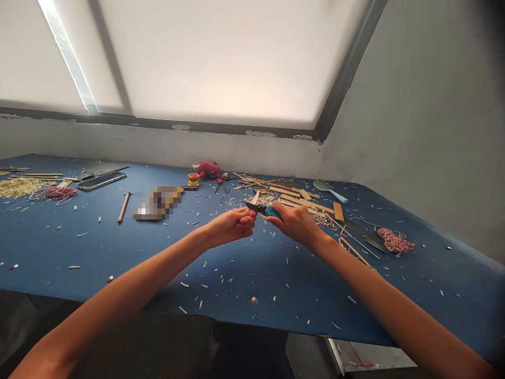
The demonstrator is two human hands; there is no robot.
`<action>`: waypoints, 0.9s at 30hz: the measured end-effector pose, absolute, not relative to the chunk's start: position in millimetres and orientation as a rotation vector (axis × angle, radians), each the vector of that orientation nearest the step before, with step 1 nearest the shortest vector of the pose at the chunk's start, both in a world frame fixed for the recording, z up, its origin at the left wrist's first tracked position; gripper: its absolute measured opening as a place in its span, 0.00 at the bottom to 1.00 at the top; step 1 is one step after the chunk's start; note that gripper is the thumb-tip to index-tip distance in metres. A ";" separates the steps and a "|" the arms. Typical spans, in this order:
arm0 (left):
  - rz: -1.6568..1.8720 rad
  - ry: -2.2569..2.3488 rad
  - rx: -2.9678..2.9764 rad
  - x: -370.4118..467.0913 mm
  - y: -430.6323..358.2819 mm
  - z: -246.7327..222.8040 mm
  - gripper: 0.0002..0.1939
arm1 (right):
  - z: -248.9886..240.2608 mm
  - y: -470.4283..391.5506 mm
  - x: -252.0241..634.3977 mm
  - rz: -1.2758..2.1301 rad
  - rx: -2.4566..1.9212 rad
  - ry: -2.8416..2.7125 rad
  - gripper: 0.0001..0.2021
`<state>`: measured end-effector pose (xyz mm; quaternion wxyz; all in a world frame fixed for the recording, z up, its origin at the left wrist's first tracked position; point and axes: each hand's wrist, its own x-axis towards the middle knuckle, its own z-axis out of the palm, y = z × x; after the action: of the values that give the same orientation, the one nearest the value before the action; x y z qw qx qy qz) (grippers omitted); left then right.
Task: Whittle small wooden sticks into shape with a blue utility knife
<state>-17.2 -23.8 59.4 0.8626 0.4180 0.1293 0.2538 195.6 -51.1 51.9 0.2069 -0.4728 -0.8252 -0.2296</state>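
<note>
Both my hands meet above the middle of the blue table [118, 252]. My right hand [298, 223] grips a small knife [263, 209] with a blue handle and a dark blade that points left. My left hand [232, 225] is closed on a short wooden stick [255, 198], whose tip rises just above the blade. The blade touches the stick near my left fingertips. Wood shavings lie scattered on the table beneath the hands.
Bamboo strips [303, 201] are piled behind my right hand, with a teal brush [329, 189] and red-white twine [394, 241] to the right. A phone [101, 180], a wooden rod [123, 206], a pink toy [207, 169] and more twine [55, 193] lie to the left. A wall rises at the right.
</note>
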 end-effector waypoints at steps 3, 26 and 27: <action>0.532 0.269 0.822 -12.1 -27.5 65.3 0.08 | 52.3 -43.1 198.6 -0.631 -1.347 -2.316 0.26; 0.621 0.368 1.149 -9.3 -31.2 60.2 0.13 | 55.3 -62.0 207.0 -0.416 -1.446 -2.124 0.20; 0.610 0.350 1.163 -8.2 -31.3 59.4 0.13 | 53.0 -63.6 205.8 -0.404 -1.439 -2.147 0.20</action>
<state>-8.2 -31.3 59.4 0.7778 0.5378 0.1620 0.2822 205.8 -63.6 53.0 0.2596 -0.5312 -0.7925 -0.1493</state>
